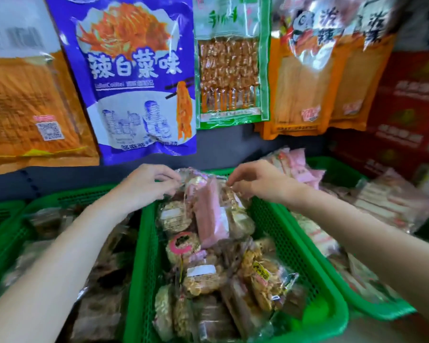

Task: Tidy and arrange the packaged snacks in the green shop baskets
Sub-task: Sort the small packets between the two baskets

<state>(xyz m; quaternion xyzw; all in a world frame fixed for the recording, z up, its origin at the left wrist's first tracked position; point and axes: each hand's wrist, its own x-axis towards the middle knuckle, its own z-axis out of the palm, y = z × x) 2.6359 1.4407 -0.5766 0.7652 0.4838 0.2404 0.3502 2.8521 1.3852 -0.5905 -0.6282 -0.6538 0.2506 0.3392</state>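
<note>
Judging by how things lie, the tidying is only partly done: the left basket (15,233) still holds a dark, blurred jumble of crinkly clear bags, and its perforated green plastic wall is all that reads cleanly. Just right of it the left hand (151,185) has its fingers curled, pinching the top edge of a clear cellophane snack packet (209,211) that stands tilted at the far end of the middle basket (278,233); a soft pink slab shows through the glossy film, with round, crumbly biscuits beside it. The right hand (255,180) pinches the same packet's top edge from the other side. Below, the round biscuit packs (203,273) in wrinkled wrap lie heaped at mixed angles, so they probably still need straightening. Further right, the right basket (372,303) carries flat pale and pink packets (300,167), stacked loosely and spilling toward its far rim.
</note>
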